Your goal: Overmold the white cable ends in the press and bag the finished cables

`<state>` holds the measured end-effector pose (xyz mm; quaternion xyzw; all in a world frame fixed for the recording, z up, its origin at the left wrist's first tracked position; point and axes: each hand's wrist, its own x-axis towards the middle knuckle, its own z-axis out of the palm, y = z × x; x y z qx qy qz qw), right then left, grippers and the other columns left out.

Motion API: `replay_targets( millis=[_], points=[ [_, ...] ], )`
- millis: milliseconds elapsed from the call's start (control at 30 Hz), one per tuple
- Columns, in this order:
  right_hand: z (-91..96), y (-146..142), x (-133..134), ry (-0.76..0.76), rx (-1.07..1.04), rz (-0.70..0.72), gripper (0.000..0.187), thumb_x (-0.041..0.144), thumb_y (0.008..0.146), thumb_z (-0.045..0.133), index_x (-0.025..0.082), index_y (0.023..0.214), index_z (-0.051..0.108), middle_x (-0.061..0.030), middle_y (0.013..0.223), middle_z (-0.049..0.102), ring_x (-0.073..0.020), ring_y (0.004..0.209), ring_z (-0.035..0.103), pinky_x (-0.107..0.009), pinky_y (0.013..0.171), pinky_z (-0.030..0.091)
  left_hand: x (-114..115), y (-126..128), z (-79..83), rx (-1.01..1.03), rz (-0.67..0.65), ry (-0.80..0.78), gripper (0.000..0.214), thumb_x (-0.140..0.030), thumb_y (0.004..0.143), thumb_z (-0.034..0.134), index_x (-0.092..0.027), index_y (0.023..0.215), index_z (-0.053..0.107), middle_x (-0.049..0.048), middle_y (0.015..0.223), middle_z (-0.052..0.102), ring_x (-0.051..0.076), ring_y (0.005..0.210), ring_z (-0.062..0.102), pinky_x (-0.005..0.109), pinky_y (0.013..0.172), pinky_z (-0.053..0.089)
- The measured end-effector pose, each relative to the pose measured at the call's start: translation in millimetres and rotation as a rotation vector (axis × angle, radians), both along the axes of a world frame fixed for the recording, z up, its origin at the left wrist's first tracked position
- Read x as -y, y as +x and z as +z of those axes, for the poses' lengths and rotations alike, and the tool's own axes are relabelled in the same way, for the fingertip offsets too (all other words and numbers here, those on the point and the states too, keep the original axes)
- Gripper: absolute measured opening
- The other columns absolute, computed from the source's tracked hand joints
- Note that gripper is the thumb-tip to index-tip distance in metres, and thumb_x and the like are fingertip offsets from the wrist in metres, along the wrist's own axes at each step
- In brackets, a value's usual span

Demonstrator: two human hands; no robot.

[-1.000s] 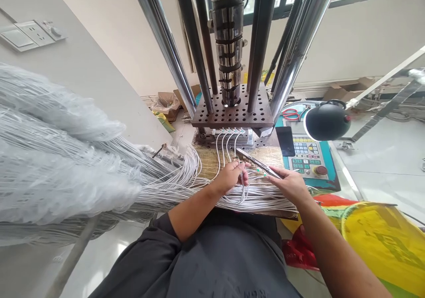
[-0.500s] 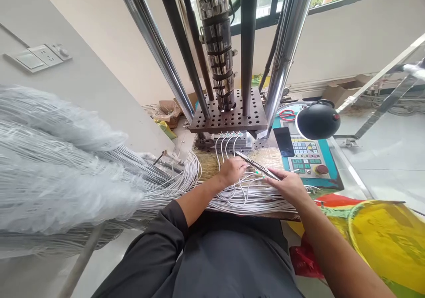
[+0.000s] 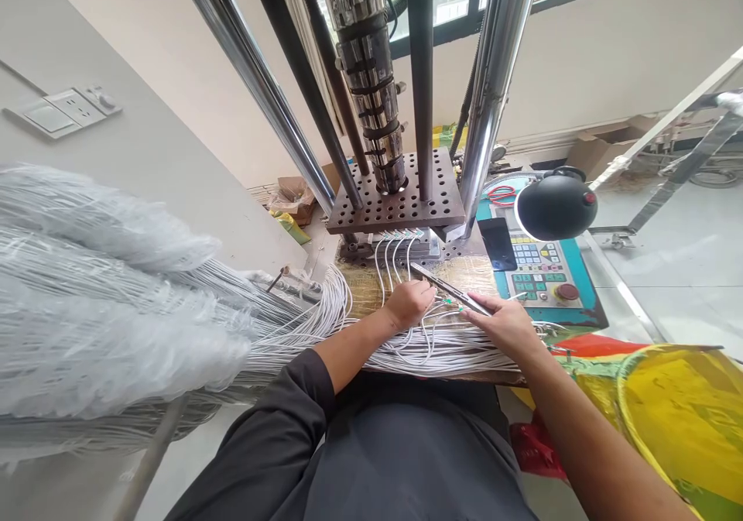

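My right hand (image 3: 506, 324) grips one end of a slim, slotted metal bar (image 3: 444, 286), which slants up to the left above the worktable. Close against the bar, my left hand (image 3: 409, 304) is closed in a pinch, seemingly on a white cable whose end is hidden by the fingers. Small green-tipped cable ends (image 3: 448, 301) lie along the bar's lower side. Beneath both hands runs a thick bundle of white cables (image 3: 441, 357). Behind them, several white cables (image 3: 396, 258) run into a metal mould (image 3: 433, 244) under the press plate (image 3: 400, 213).
The press column (image 3: 377, 118) rises between chrome posts (image 3: 493, 95). On the right are a control panel (image 3: 537, 273), a phone (image 3: 498, 244), a black lamp (image 3: 556, 207) and a yellow-lined bin (image 3: 679, 413). Plastic-wrapped cable bundles (image 3: 116, 312) hang at left.
My left hand has moved slightly right along the metal bar, still pinched. My right hand keeps its hold on the bar. The camera view has shifted a little.
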<state>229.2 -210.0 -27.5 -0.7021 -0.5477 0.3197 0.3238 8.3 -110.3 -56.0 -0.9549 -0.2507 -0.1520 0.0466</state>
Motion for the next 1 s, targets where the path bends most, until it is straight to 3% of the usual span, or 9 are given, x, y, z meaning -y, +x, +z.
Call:
replay_targets(
  millis=[233, 400, 500, 600, 667, 733, 867, 1000],
  points=[
    [1.7, -1, -1, -0.004, -0.018, 0.015, 0.056, 0.044, 0.076, 0.074, 0.016, 0.124, 0.072, -0.0090, 0.123, 0.072, -0.0303, 0.121, 0.065, -0.037, 0.108, 0.050, 4, 6, -0.5, 0.053, 0.088, -0.135, 0.030, -0.021, 0.102, 0.040, -0.011, 0.102, 0.069, 0.0102, 0.087, 0.067, 0.020, 0.084, 0.064, 0.033, 0.077, 0.053],
    [-0.7, 1, -1, 0.013, -0.043, 0.015, 0.053, 0.045, 0.075, 0.075, 0.019, 0.122, 0.074, -0.0070, 0.123, 0.072, -0.0311, 0.122, 0.064, -0.039, 0.109, 0.049, 1, 14, 7.7, 0.364, 0.278, -0.527, 0.008, -0.021, 0.087, 0.071, -0.017, 0.092, 0.076, 0.0060, 0.089, 0.072, 0.017, 0.085, 0.067, 0.029, 0.079, 0.053],
    [-1.9, 1, -1, 0.008, -0.060, 0.003, 0.054, 0.045, 0.074, 0.076, 0.019, 0.122, 0.074, -0.0070, 0.123, 0.072, -0.0312, 0.122, 0.065, -0.039, 0.108, 0.050, -2, 17, 15.0, 0.485, 0.404, -0.728, 0.017, -0.022, 0.074, 0.083, -0.017, 0.089, 0.078, 0.0047, 0.091, 0.073, 0.017, 0.083, 0.067, 0.027, 0.076, 0.053],
    [-1.4, 1, -1, 0.007, -0.059, -0.011, 0.052, 0.044, 0.074, 0.077, 0.021, 0.120, 0.075, -0.0063, 0.120, 0.073, -0.0316, 0.120, 0.065, -0.040, 0.107, 0.051, -5, 14, 22.0, 0.525, 0.414, -0.860, 0.031, -0.028, 0.071, 0.085, -0.016, 0.098, 0.077, 0.0049, 0.094, 0.074, 0.017, 0.080, 0.066, 0.027, 0.072, 0.053],
    [-0.4, 1, -1, 0.013, -0.050, -0.013, 0.050, 0.044, 0.073, 0.077, 0.022, 0.118, 0.076, -0.0061, 0.119, 0.074, -0.0315, 0.119, 0.066, -0.041, 0.107, 0.051, -7, 9, 25.4, 0.571, 0.377, -0.850, 0.026, -0.031, 0.080, 0.077, -0.016, 0.102, 0.076, 0.0055, 0.095, 0.074, 0.017, 0.083, 0.067, 0.027, 0.075, 0.052],
    [0.8, 1, 0, 0.012, -0.043, -0.013, 0.050, 0.044, 0.073, 0.077, 0.022, 0.117, 0.076, -0.0064, 0.120, 0.074, -0.0314, 0.119, 0.066, -0.041, 0.107, 0.050, -8, 4, 27.2, 0.561, 0.333, -0.744, 0.020, -0.031, 0.091, 0.065, -0.016, 0.097, 0.076, 0.0058, 0.094, 0.073, 0.017, 0.086, 0.066, 0.028, 0.080, 0.052],
    [2.8, 0, 0, 0.001, -0.045, -0.014, 0.053, 0.045, 0.073, 0.076, 0.021, 0.120, 0.075, -0.0065, 0.121, 0.073, -0.0314, 0.120, 0.066, -0.040, 0.107, 0.051, -7, -1, 25.3, 0.236, 0.325, -0.529, 0.030, -0.029, 0.100, 0.049, -0.016, 0.085, 0.072, 0.0065, 0.087, 0.071, 0.018, 0.083, 0.065, 0.029, 0.079, 0.050],
    [4.4, -1, 0, 0.002, -0.051, -0.015, 0.052, 0.045, 0.073, 0.076, 0.021, 0.119, 0.075, -0.0066, 0.121, 0.073, -0.0317, 0.119, 0.066, -0.041, 0.108, 0.050, -2, -2, 22.2, -0.008, 0.348, -0.400, 0.030, -0.031, 0.104, 0.039, -0.019, 0.099, 0.066, 0.0064, 0.091, 0.072, 0.019, 0.082, 0.067, 0.030, 0.074, 0.050]
  ],
)
